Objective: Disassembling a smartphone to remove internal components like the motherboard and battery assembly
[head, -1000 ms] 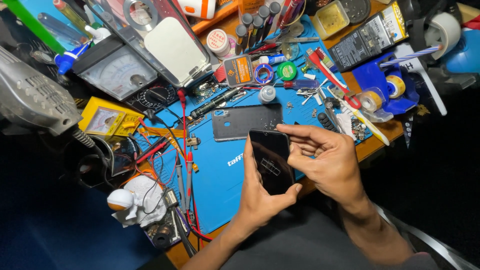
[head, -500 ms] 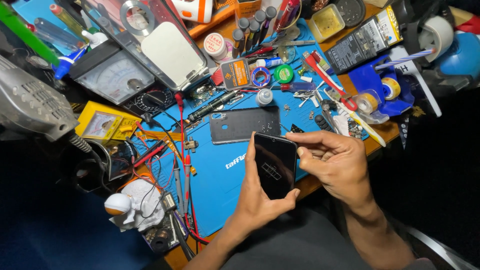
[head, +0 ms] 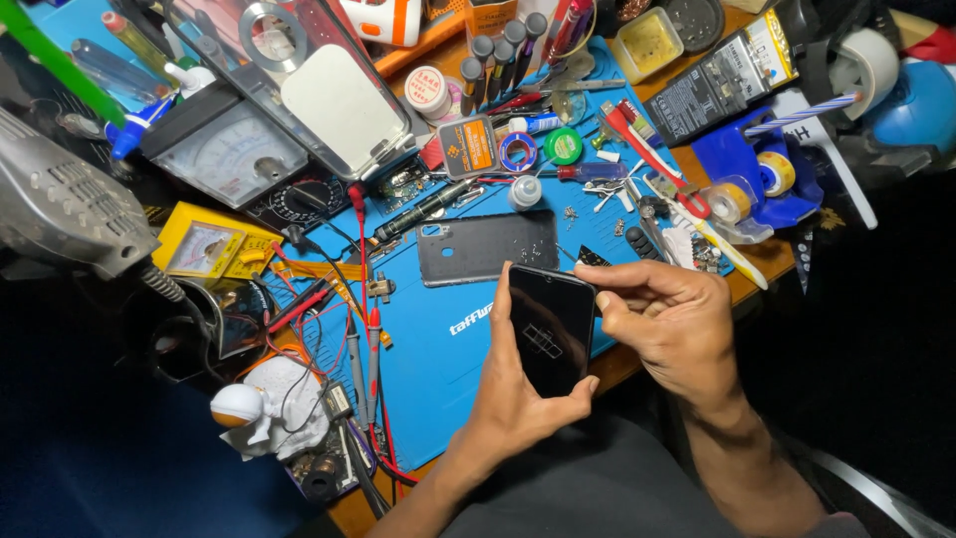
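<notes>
My left hand (head: pixel 513 403) grips a black smartphone (head: pixel 548 329) from below, screen up, over the near edge of a blue work mat (head: pixel 438 369). My right hand (head: pixel 672 324) pinches the phone's upper right corner with thumb and forefinger. Just beyond the phone, a dark grey phone back cover (head: pixel 485 247) lies flat on the mat.
Red and black probe leads (head: pixel 363 329) run down the mat's left side beside a yellow multimeter (head: pixel 204 247) and an analog meter (head: pixel 229 149). Tape rolls (head: pixel 732 199), tweezers, small bottles and a battery (head: pixel 717 80) crowd the far side. A white figurine (head: pixel 264 408) sits near left.
Both hands with the phone have shifted slightly right and closer to the mat's edge. My right fingers have moved from over the screen to the phone's upper right corner.
</notes>
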